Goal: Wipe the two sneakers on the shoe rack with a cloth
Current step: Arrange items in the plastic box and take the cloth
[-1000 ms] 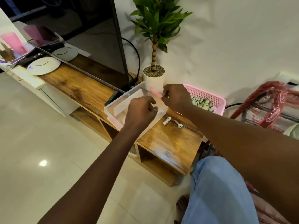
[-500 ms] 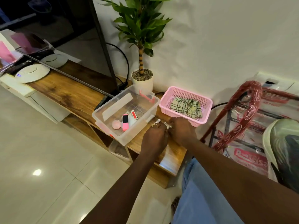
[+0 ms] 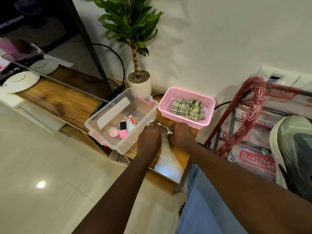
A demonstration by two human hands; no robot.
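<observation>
A green-and-cream checked cloth point(image 3: 187, 108) lies crumpled in a pink basket point(image 3: 185, 92) on the wooden cabinet point(image 3: 55, 102). One pale green and grey sneaker point(image 3: 293, 149) shows at the right edge, on a shoe rack point(image 3: 249, 115) wrapped in red printed plastic. Both hands are down on the cabinet top in front of the basket, fingers curled. My left hand point(image 3: 149, 137) pinches a small white item point(image 3: 159, 124). Beside it my right hand point(image 3: 181, 135) pinches a small metal piece point(image 3: 168, 131). Neither hand touches the cloth or the sneaker.
A clear plastic box point(image 3: 108, 114) with pink and red small items sits left of my hands. Behind it stand a potted plant point(image 3: 139, 80) and a TV with cables. My knee in blue jeans point(image 3: 207, 200) is below; tiled floor lies to the left.
My hands left the rim of the clear box and came down onto the cabinet top, closing on the two small items. The view swung right, bringing the basket, rack and sneaker in.
</observation>
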